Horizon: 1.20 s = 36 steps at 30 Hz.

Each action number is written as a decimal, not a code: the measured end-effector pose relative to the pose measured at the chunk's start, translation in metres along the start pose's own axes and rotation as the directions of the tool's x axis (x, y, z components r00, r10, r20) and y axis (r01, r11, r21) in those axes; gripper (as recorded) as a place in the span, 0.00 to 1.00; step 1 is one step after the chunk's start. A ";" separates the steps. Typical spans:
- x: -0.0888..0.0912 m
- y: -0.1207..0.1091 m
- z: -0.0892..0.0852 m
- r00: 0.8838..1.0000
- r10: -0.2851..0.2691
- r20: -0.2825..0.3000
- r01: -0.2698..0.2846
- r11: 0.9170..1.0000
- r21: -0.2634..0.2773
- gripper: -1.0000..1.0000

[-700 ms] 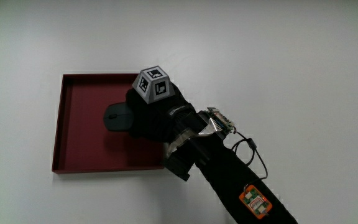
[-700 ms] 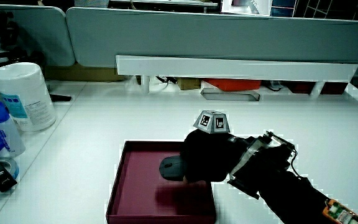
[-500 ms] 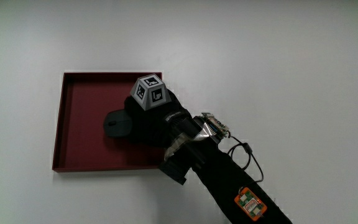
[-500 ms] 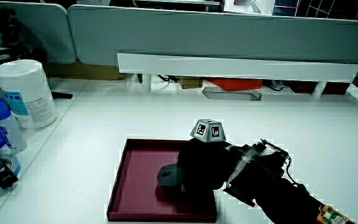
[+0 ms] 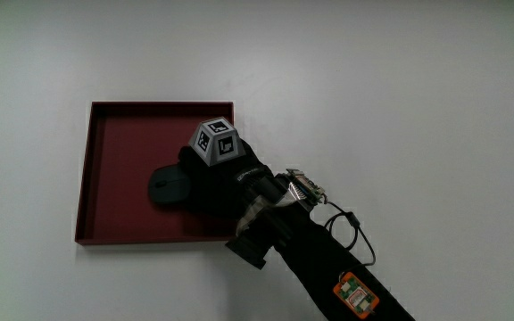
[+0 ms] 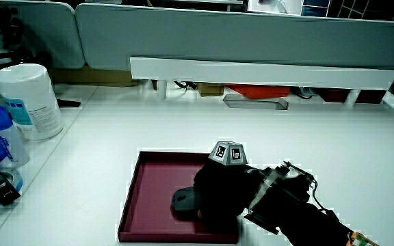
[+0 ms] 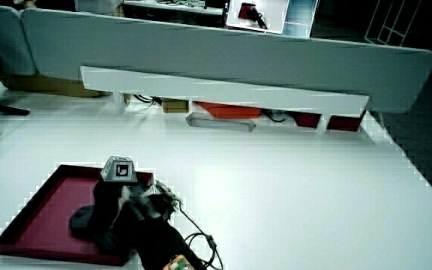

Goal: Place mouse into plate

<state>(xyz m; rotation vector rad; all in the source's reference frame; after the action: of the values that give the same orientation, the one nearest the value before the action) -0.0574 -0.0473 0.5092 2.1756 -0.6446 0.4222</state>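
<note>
black mouse (image 5: pixel 168 186) down inside red plate (image 5: pixel 114 125) on worktop (image 5: pixel 400 98), seemingly resting on its floor. hands (image 5: pixel 211 174) curled over mouse, gripping it. placing looks nearly done; only letting go and lifting away left.

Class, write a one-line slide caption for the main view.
Gloved hand grasps a dark mouse inside the shallow red square plate on a white table.

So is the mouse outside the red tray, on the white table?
No, the mouse sits inside the red tray, with the hand on top of it.
</note>
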 end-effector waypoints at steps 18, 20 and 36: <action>0.010 -0.057 0.025 0.989 0.113 -0.091 -0.119 0.991 -0.063 0.00; 0.017 -0.064 0.022 0.994 0.095 -0.052 -0.099 0.992 -0.084 0.00; 0.016 -0.191 0.069 0.975 0.215 -0.060 -0.214 0.976 0.031 0.00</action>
<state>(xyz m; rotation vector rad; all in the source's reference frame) 0.0711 -0.0028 0.3571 2.1143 -0.8470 0.6127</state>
